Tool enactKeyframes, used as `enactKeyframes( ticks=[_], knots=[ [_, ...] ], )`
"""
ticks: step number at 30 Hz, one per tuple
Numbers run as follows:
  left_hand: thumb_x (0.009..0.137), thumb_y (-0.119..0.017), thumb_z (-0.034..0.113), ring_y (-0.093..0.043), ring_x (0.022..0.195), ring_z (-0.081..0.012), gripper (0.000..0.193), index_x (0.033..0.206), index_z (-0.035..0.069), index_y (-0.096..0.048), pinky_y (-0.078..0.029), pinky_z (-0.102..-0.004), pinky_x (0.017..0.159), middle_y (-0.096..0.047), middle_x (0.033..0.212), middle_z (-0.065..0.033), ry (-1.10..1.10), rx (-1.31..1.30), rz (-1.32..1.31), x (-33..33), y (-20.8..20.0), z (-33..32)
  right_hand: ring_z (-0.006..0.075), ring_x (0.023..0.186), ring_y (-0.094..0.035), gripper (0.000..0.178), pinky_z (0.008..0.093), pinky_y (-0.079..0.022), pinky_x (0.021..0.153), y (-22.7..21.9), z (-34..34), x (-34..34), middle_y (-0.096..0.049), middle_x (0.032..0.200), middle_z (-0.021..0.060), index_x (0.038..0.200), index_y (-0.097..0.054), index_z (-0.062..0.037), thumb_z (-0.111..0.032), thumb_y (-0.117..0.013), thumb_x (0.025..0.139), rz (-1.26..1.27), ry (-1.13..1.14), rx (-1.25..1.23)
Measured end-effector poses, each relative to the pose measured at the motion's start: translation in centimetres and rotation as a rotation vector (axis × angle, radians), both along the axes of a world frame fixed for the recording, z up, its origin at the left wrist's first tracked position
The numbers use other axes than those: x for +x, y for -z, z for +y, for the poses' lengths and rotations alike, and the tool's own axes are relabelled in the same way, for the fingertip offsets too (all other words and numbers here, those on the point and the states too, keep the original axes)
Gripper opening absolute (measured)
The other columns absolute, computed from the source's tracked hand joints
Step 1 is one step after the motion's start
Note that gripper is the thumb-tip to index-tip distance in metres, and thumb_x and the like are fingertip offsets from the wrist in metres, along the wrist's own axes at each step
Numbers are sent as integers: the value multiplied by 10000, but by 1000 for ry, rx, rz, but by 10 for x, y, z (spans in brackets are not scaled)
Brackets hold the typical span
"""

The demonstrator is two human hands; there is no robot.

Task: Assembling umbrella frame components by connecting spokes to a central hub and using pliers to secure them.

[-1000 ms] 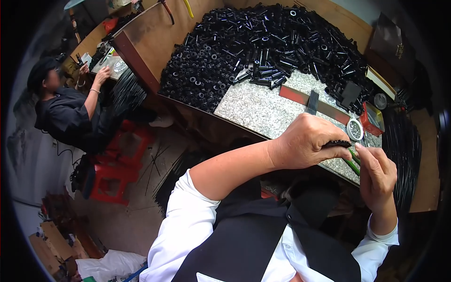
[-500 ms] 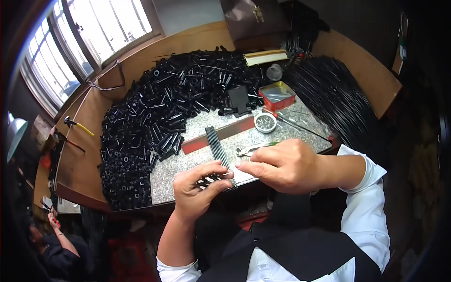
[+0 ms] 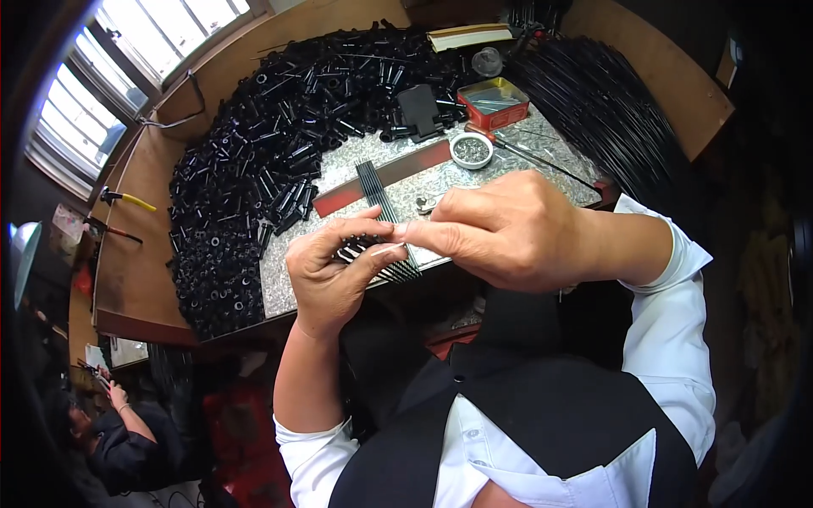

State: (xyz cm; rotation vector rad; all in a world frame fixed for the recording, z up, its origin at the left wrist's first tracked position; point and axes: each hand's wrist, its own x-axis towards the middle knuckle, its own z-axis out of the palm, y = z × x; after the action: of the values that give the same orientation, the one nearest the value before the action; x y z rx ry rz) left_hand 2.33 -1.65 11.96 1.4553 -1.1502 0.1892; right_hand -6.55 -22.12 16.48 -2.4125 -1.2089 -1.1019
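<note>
A row of thin black rods point(image 3: 370, 180) leans over a red-and-grey metal bar point(image 3: 339, 200), the rods' near ends reaching my left hand. My left hand point(image 3: 326, 269) is curled closed, with dark rod ends showing between thumb and fingers. My right hand point(image 3: 508, 227) is pinched, its fingertips meeting those of my left hand; whatever is in the pinch is too small to make out. Just behind the right knuckles, the metal jaws of pliers point(image 3: 428, 203) show on the worktop point(image 3: 292, 279), their handles hidden by the hand.
Heaped black tubular parts point(image 3: 279, 135) cover the left and back. A white bowl of tiny metal pieces point(image 3: 471, 151), a red tin point(image 3: 493, 106) and a screwdriver point(image 3: 538, 159) stand beyond my right hand. Long black rods point(image 3: 605, 102) lie far right. Another person point(image 3: 127, 440) works at lower left.
The view has tilted, so the bench sits higher in the picture. My right fingertips, slightly apart from the left ones before, now touch them.
</note>
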Motion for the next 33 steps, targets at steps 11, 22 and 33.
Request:
enactKeyframes(
  ticks=[11, 22, 33],
  knots=[
    [743, -720, -17, -687, 820, -197, 217, 946, -43, -647, -532, -275, 750, -694, 883, -125, -72, 63, 45, -9, -1, 4, 117, 498, -546, 359, 259, -420, 385, 2, 13, -3, -534, 709, 30, 1108, -624, -20, -130, -575, 770, -40, 113, -139],
    [742, -720, -22, -685, 806, -172, 151, 879, -53, -665, -507, -318, 852, -701, 804, -111, -16, 26, 28, -2, -2, -1, 132, 498, -558, 342, 267, -426, 383, -1, 2, -5, -549, 701, 36, 1089, -627, -10, -122, -603, 767, -48, 133, -119],
    [757, -709, 3, -684, 794, -166, 137, 882, -36, -669, -469, -367, 926, -703, 781, -91, 5, -28, 129, -8, -3, -5, 166, 533, -599, 325, 280, -451, 398, 2, -6, -8, -594, 741, 60, 1056, -615, -3, -79, -634, 741, -11, 138, -78]
  ],
)
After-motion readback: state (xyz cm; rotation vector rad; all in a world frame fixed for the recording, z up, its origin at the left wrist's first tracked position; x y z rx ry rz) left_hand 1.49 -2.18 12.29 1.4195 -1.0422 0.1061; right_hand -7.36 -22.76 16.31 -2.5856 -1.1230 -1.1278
